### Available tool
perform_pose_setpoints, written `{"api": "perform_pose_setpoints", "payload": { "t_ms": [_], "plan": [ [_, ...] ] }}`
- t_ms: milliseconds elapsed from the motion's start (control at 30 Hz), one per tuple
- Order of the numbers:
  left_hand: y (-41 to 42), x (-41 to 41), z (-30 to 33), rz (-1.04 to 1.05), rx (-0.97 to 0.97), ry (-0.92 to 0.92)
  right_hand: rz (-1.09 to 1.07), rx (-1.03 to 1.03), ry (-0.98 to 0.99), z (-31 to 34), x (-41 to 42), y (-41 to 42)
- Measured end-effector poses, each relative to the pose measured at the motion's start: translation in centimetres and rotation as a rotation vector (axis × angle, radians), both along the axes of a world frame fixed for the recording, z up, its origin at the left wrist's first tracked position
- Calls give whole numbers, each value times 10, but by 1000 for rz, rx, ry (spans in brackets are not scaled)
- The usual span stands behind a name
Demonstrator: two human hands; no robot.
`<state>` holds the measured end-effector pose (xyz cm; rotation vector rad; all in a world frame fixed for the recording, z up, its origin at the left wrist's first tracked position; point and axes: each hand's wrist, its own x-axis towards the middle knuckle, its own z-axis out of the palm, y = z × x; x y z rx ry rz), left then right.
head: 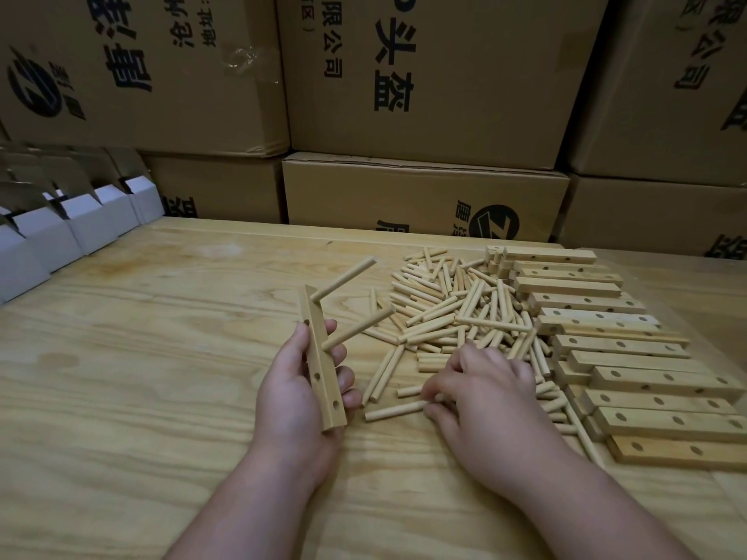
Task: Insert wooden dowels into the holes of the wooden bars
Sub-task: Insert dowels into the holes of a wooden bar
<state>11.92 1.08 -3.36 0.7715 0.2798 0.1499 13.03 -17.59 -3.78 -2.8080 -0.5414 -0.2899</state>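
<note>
Stacked cardboard cartons (424, 82) with printed characters form the backdrop, and folded white boxes (60, 228) stand at the far left edge of the pale wooden table (141, 357) on which I work. My left hand (299, 394) holds one wooden bar (322, 365) roughly upright, thumb on its left face and fingers curled round its right edge. Two dowels already stand in this bar: the upper dowel (347, 276) projects from the hole above my fingertips, the lower dowel (359, 327) from the hole level with my index finger, both slanting up and to the right. Below my thumb two holes in the bar's front face remain open, and one more shows above my thumb, so this bar appears partly done. My right hand (485, 394) rests palm down at the near edge of the loose dowel pile (456, 309), its fingers bunched together and curled over a few dowels; they seem to pinch the end of a single dowel (396, 411) lying on the table just left of my fingertips, though whether it is truly gripped cannot be confirmed. Beyond my right knuckles lies a row of unfilled bars (630, 357), their holes all empty. I judge the task to be at an early stage: one bar begun, many bars and most dowels untouched.
</note>
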Motion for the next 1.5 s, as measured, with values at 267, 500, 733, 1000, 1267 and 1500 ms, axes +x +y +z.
{"api": "perform_pose_setpoints", "payload": {
  "t_ms": [267, 500, 733, 1000, 1267, 1500],
  "plan": [
    [0, 0, 0, -2, -1, -14, 18, 83, -89, 10, 0, -1],
    [-1, 1, -1, 25, 13, -18, 127, 198, -123, 27, -4, -3],
    [0, 2, -1, 32, 2, -11, 220, 188, -103, 29, -8, 1],
    [0, 1, -1, 80, 33, 12, 270, 169, -114, 31, -9, 1],
    [-4, 3, 0, 148, 112, 64, 355, 198, -140, 34, -10, 1],
    [-4, 3, 0, 140, 77, 30, 375, 289, -133, 34, -10, 1]
  ]
}}
